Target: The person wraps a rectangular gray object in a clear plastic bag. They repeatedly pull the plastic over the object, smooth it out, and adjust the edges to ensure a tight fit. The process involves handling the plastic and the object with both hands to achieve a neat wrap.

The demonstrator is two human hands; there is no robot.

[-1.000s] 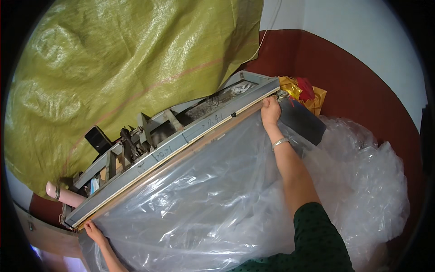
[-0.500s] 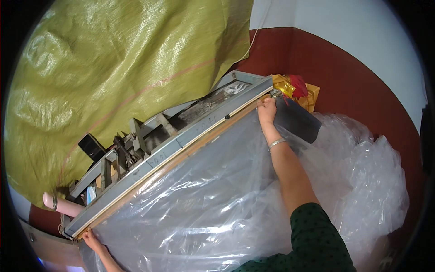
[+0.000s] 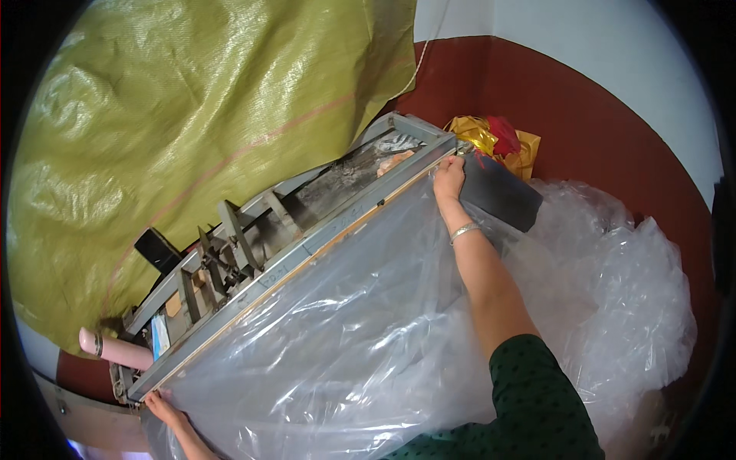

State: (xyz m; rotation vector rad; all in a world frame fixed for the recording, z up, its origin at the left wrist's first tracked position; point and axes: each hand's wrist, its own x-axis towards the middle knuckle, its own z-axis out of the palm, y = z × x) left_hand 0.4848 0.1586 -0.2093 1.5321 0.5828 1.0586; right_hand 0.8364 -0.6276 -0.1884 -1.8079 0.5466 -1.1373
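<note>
A large clear plastic sheet (image 3: 330, 330) spreads below a long grey metal frame (image 3: 261, 280) that runs diagonally from lower left to upper right. My left hand (image 3: 165, 406) is closed on the sheet's edge by the frame's lower left end. At the upper right end, my right hand (image 3: 448, 180) has its fingers curled over the same edge. Between the hands, the sheet's upper edge lies along a narrow wooden strip (image 3: 337, 239) on the near side of the frame. My fingertips are partly hidden.
Behind the frame hangs a yellow-green woven tarp (image 3: 207, 115). A pink bottle (image 3: 119, 349) and a black phone (image 3: 157, 249) rest at the frame's left. By my right hand are a dark grey panel (image 3: 498, 192) and a golden bag (image 3: 525, 156). Crumpled clear plastic (image 3: 629, 299) heaps at right.
The view has shifted slightly. The sheet's upper edge, with both hands on it, is closer to the metal frame, and less of the wooden strip shows.
</note>
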